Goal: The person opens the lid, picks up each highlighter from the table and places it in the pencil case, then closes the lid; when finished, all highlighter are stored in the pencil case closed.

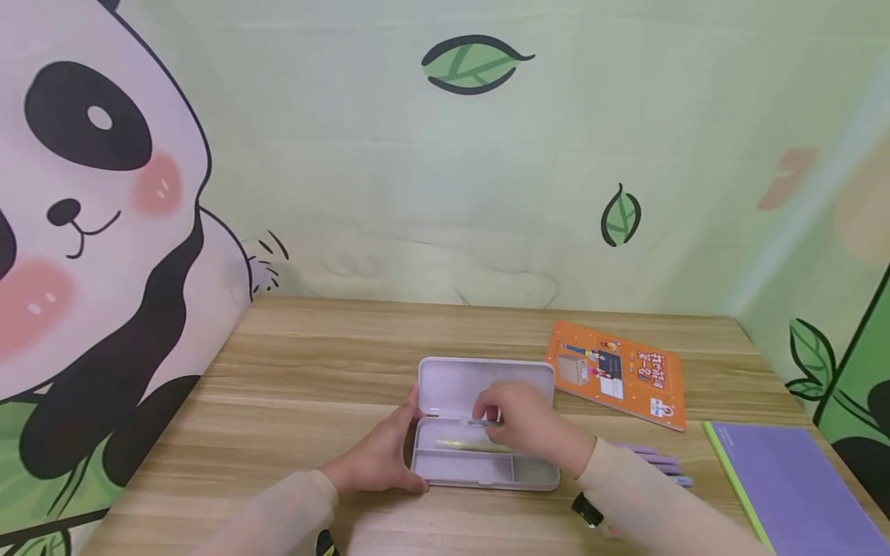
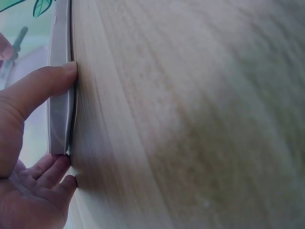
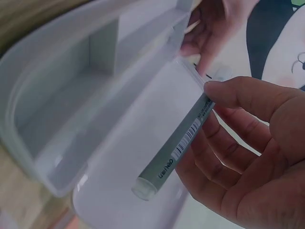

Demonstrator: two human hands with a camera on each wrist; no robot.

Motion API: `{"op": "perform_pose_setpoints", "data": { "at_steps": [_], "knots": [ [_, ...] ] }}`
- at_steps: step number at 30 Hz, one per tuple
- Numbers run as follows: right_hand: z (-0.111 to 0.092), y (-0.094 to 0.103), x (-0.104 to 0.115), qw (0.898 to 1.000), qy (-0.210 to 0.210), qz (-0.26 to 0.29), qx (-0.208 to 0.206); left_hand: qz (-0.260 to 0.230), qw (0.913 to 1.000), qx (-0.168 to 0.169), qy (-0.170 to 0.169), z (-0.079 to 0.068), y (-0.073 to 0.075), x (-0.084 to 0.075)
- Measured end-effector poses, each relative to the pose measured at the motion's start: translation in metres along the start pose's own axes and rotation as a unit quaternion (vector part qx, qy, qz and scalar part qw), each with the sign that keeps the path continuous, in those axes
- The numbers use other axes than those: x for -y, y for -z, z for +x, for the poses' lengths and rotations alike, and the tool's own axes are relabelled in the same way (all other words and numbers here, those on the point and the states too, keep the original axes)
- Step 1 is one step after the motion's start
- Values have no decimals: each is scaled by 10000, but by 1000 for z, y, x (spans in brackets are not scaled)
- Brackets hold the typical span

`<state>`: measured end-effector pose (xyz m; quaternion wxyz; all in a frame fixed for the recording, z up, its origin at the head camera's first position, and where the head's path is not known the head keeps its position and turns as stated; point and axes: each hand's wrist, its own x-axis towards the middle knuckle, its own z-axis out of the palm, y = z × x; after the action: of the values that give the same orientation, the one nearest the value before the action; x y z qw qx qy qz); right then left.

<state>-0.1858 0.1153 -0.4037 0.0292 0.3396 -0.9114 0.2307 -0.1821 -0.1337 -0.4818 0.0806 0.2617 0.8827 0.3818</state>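
Observation:
An open white pencil case [image 1: 464, 468] lies on the wooden table, its lid [image 1: 452, 382] tipped back. My left hand [image 1: 378, 457] grips the case's left end, thumb [image 2: 47, 83] against the front side and fingers at the end. Over the back compartment my right hand [image 1: 531, 425] pinches a grey-green pen [image 3: 178, 143] between thumb and fingers. Its barrel carries a barcode and lettering, with a clear cap at the near end. Inside the back compartment lies a yellowish pen [image 1: 459, 445], partly hidden by the right hand. A divider splits the front compartment.
Several purple pens [image 1: 664, 463] lie right of the case, partly behind the right sleeve. Farther back is an orange booklet [image 1: 626, 378]. A purple notebook [image 1: 793, 483] with a green edge lies at the right. A panda-printed cloth [image 1: 348, 177] hangs behind the table.

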Motion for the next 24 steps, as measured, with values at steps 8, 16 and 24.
{"op": "perform_pose_setpoints", "data": {
  "at_steps": [8,16,24],
  "knots": [
    [15,-28,3,9998,-90,-17,148,-34,10000,1,-49,0,0,2],
    [18,-39,6,9988,-336,106,348,-113,9999,31,-36,0,-1,1],
    [11,-35,-2,9981,-543,237,178,-121,9999,22,10,-1,-1,2]
  ]
}}
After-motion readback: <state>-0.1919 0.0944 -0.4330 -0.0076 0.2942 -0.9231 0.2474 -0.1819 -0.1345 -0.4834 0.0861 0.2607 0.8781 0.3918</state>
